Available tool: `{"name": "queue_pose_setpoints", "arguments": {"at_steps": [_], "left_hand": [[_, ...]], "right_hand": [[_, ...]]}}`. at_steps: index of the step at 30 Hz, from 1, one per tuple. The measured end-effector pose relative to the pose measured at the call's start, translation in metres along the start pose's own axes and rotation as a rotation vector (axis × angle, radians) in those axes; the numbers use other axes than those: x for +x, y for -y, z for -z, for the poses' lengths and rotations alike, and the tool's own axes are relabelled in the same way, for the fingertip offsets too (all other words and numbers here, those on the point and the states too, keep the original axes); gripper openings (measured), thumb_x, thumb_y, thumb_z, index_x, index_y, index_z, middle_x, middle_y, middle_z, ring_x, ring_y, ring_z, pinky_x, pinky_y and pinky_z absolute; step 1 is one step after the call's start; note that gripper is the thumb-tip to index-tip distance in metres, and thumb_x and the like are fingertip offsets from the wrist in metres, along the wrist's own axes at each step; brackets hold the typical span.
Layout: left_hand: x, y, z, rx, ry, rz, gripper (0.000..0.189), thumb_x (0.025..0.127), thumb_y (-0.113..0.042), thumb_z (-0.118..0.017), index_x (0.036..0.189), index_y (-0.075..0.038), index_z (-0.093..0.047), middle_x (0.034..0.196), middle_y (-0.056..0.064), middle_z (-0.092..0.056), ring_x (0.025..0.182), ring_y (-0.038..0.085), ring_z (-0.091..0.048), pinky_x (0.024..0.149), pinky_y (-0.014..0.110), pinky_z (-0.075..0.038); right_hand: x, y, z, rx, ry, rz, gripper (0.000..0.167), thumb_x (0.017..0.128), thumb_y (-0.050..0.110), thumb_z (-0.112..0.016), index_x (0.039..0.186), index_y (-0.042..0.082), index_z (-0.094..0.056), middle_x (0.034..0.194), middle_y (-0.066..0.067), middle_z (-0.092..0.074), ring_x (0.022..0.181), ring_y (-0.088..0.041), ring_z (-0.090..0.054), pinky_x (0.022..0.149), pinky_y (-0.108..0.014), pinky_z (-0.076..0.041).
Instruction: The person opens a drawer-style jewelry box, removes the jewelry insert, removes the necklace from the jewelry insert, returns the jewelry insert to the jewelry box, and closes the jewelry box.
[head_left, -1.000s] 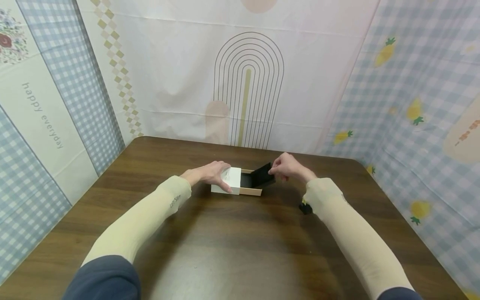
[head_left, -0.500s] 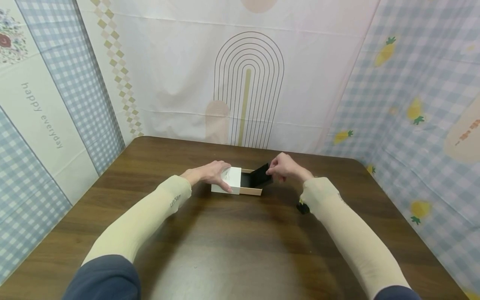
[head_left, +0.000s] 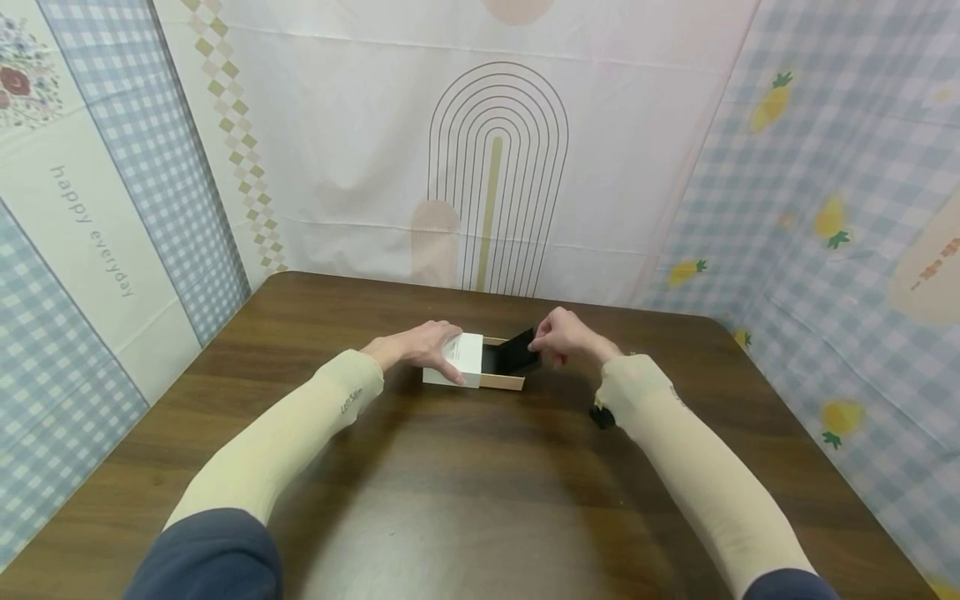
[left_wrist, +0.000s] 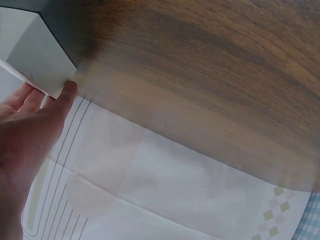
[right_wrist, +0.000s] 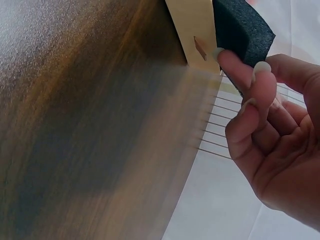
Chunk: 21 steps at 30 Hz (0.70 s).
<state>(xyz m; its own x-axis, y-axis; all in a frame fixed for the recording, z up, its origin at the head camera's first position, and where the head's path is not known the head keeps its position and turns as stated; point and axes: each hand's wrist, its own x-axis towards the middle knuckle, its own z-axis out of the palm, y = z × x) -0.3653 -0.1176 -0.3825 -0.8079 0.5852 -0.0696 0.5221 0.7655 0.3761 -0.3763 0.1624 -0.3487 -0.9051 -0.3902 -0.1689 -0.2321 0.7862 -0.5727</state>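
My left hand (head_left: 423, 345) holds the white box sleeve (head_left: 467, 360) on the table, thumb on the near side and fingers over the top and far side. From the sleeve's right end a tan cardboard tray (head_left: 501, 382) sticks out. A black foam piece (head_left: 517, 353) stands tilted in that tray, its right end raised. My right hand (head_left: 567, 333) pinches the raised end. In the right wrist view, thumb and fingers grip the foam (right_wrist: 247, 32) beside the tray's end wall (right_wrist: 194, 25). The left wrist view shows fingers against the sleeve's end (left_wrist: 42, 57).
The brown wooden table (head_left: 450, 483) spreads around the box. A white printed cloth (head_left: 360, 167) hangs behind its far edge, with checked cloth (head_left: 825, 275) on the right. A small black object (head_left: 602, 416) shows by the right cuff.
My right hand has shifted slightly left, and the foam's raised end has moved left and a little lower with it. The left hand and the sleeve have stayed in place.
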Motion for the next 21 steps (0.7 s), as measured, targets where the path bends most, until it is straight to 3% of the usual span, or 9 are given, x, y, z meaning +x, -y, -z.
{"name": "queue_pose_setpoints", "arguments": {"at_steps": [9, 21], "left_hand": [[0.000, 0.000, 0.000, -0.004, -0.003, 0.000, 0.090, 0.068, -0.045, -0.083, 0.138, -0.001, -0.045, 0.125, 0.016, -0.055, 0.109, 0.025, -0.051, 0.094, 0.035, -0.047], [-0.001, 0.000, 0.000, -0.014, 0.004, 0.008, 0.092, 0.069, -0.045, -0.082, 0.140, -0.001, -0.043, 0.130, 0.016, -0.053, 0.111, 0.025, -0.049, 0.095, 0.036, -0.046]], "right_hand": [[0.001, 0.001, -0.004, 0.013, 0.009, 0.004, 0.018, 0.088, 0.012, -0.067, 0.075, -0.001, -0.067, 0.060, -0.004, -0.066, 0.040, -0.009, -0.058, 0.053, -0.037, -0.059], [0.006, -0.002, -0.013, 0.030, 0.022, 0.009, 0.019, 0.088, 0.012, -0.067, 0.073, 0.000, -0.066, 0.059, -0.005, -0.067, 0.040, -0.010, -0.059, 0.048, -0.030, -0.056]]}}
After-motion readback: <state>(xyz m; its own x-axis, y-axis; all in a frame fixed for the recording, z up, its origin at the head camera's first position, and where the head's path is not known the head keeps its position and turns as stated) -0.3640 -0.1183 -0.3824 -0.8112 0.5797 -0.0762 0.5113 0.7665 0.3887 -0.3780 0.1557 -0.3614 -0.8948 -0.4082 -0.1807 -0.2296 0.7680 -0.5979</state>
